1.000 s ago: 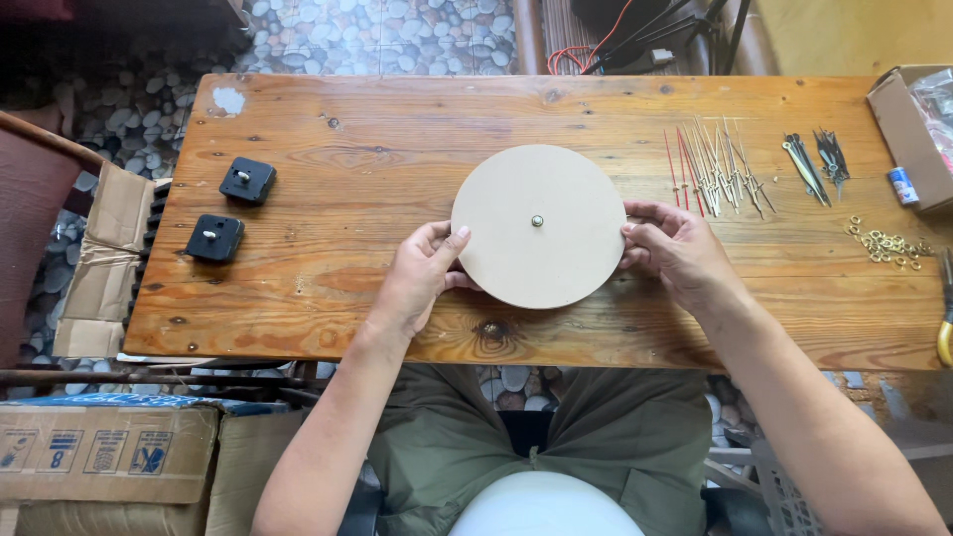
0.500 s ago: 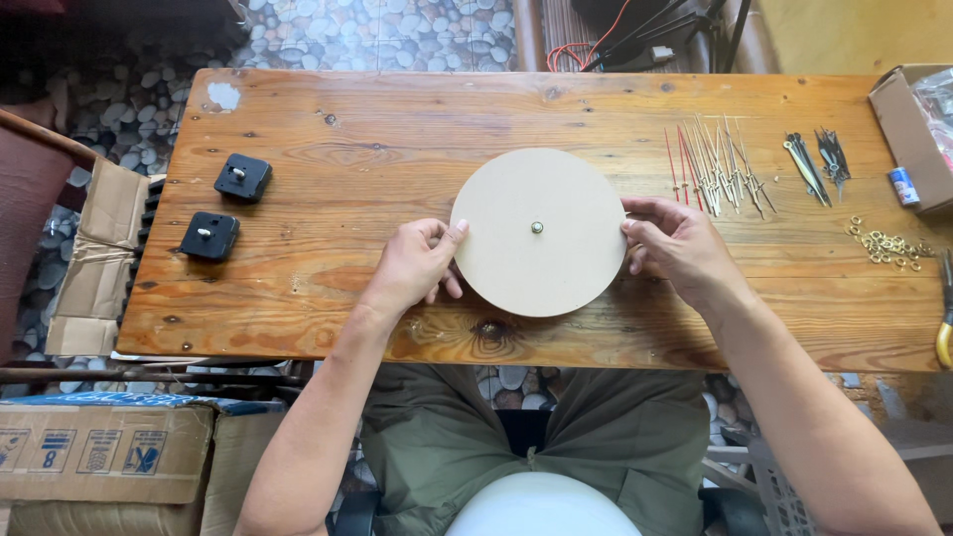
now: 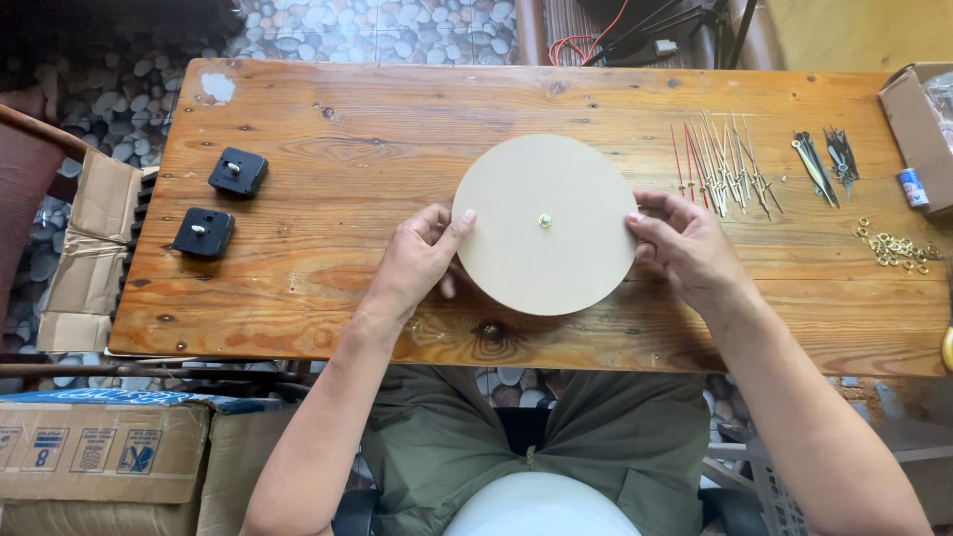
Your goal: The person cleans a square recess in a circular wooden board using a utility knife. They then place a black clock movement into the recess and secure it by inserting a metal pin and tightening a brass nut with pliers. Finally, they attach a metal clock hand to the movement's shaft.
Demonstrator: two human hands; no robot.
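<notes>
We noted both hands, left and right, still clamped on the round disc's edges, unmoved on the worktop, suggesting steadying continued.

Left hand and right hand face each other, fingers curled inward, forearms angled in.
</notes>
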